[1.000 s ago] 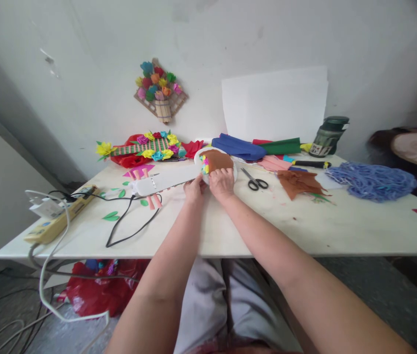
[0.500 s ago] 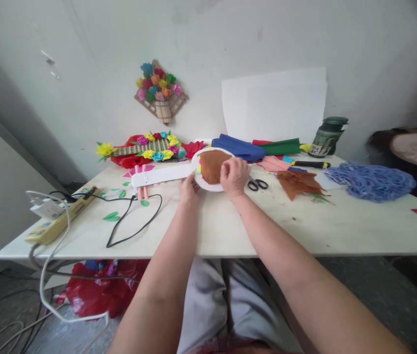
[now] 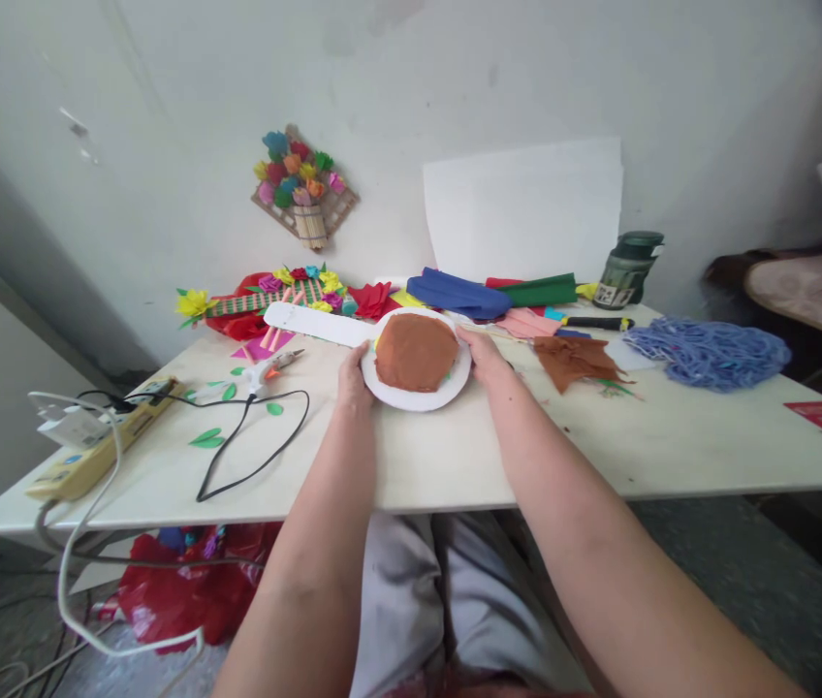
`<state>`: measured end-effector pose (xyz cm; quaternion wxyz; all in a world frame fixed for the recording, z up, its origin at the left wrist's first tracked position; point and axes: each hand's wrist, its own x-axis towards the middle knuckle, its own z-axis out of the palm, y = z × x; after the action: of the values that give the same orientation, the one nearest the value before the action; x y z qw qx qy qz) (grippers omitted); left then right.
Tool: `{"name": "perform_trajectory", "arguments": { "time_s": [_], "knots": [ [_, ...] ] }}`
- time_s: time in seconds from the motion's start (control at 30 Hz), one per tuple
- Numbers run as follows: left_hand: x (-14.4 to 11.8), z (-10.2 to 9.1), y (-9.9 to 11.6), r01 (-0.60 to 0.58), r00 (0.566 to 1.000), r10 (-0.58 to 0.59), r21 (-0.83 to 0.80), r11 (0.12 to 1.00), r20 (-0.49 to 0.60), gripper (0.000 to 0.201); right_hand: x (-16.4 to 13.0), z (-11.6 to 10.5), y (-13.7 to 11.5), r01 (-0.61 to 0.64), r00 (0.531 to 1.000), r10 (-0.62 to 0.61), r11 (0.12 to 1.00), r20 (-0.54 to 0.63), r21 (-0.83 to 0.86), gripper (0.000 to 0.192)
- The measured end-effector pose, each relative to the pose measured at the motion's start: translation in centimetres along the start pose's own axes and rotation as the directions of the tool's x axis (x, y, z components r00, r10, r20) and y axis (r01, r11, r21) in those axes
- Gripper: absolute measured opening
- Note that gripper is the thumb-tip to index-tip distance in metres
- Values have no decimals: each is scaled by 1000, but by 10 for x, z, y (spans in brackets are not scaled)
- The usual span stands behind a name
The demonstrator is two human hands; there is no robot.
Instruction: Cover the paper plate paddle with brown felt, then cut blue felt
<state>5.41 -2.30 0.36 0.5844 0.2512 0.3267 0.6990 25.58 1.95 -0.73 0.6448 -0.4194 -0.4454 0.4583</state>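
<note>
A white paddle-shaped cutout (image 3: 418, 399), likely cardboard, has a round head and a long handle pointing left. Brown crumpled paper or cloth (image 3: 417, 354) covers most of the head, with bits of yellow and green peeking out at its edge. My left hand (image 3: 355, 380) grips the head's left rim near the handle. On the opposite rim, my right hand (image 3: 482, 353) is closed around the edge. Left of my hands lies a glue gun (image 3: 272, 370) with its black cord on the table (image 3: 426, 465). Scissors seen earlier are hidden behind my right hand.
Green paper leaves (image 3: 208, 438) and a yellow power strip (image 3: 106, 441) lie left. At the back are a flower-covered craft (image 3: 258, 302), blue rolled paper (image 3: 458, 294) and a dark green bottle (image 3: 627, 269). Brown scraps (image 3: 577, 359) and blue yarn (image 3: 709, 351) lie right.
My right hand has moved from the brown surface to the right rim. The cutout has lifted and tilted toward me, uncovering the glue gun; the view has shifted slightly.
</note>
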Motion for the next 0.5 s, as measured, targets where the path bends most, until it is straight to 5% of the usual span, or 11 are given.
{"name": "perform_trajectory", "arguments": {
  "time_s": [0.1,0.23,0.37,0.5],
  "knots": [
    [1,0,-1,-26,999,28,-53,998,33,31,-1,2,1,-110,993,106,989,50,100,17],
    [6,0,-6,-61,998,63,-46,997,24,49,1,9,4,-78,991,98,977,-94,198,14],
    [10,2,-16,-67,996,77,211,975,-42,44,4,18,8,-20,943,104,966,-315,257,16],
    [9,3,-22,-118,986,155,427,897,-54,45,-4,23,3,-76,940,142,973,-310,218,20]
  ]
}}
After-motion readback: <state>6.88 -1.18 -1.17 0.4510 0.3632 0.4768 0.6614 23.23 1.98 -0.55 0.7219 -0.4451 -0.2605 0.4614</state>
